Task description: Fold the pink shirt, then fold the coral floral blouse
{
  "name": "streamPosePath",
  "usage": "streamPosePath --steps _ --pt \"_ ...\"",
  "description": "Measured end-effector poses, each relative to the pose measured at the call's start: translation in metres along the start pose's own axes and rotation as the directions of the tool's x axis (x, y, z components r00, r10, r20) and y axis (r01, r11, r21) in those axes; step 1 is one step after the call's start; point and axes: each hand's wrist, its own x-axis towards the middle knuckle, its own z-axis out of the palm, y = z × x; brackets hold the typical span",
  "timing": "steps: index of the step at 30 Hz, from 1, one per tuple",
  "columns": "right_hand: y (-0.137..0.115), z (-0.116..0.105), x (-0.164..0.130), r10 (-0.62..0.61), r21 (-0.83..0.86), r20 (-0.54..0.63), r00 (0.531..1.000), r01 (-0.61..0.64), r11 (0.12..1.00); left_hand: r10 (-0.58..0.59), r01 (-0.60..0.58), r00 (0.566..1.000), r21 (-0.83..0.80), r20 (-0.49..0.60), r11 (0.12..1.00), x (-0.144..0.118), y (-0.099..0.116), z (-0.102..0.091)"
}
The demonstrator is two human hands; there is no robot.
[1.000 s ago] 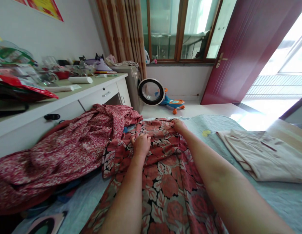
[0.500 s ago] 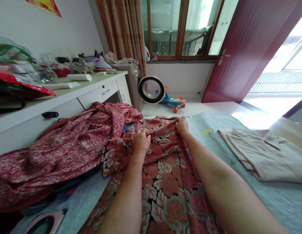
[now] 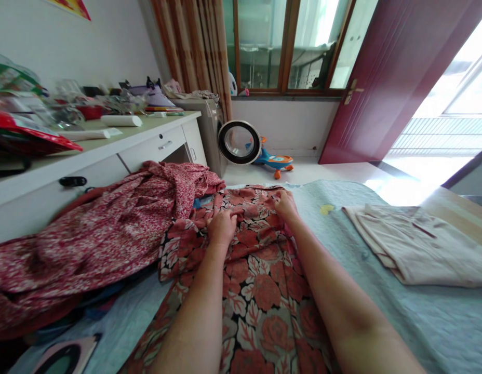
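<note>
A: How does this moment differ from half a second earlier?

B: The left hand (image 3: 222, 227) and right hand (image 3: 285, 204) sit slightly lower on the rose-print garment (image 3: 264, 291), which lies spread on the bed cover (image 3: 439, 322); the raised fold has flattened. Both sets of fingers stay curled, pinching the cloth near its far edge.

A: And the surroundings?

B: A heap of red speckled fabric (image 3: 93, 244) overlaps the garment's left side. A folded beige garment (image 3: 416, 244) lies well apart to the right. A desk (image 3: 108, 156) stands left.
</note>
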Motion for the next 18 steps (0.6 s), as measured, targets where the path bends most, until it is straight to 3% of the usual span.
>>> streamPosePath --steps 5,12,18 --pt "-0.015 -0.002 -0.028 -0.016 -0.095 0.123 0.992 0.027 0.995 0.040 -0.041 0.999 -0.040 -0.016 0.998 0.001 -0.001 0.001" --pt "-0.020 0.003 -0.049 -0.062 -0.154 0.109 0.992 0.079 0.985 0.036 -0.048 0.994 -0.116 -0.105 0.992 0.000 0.001 -0.007" --pt "-0.013 0.001 -0.036 -0.052 -0.043 0.057 0.997 0.054 0.998 0.027 -0.036 0.997 -0.114 -0.077 0.993 0.000 0.000 -0.006"
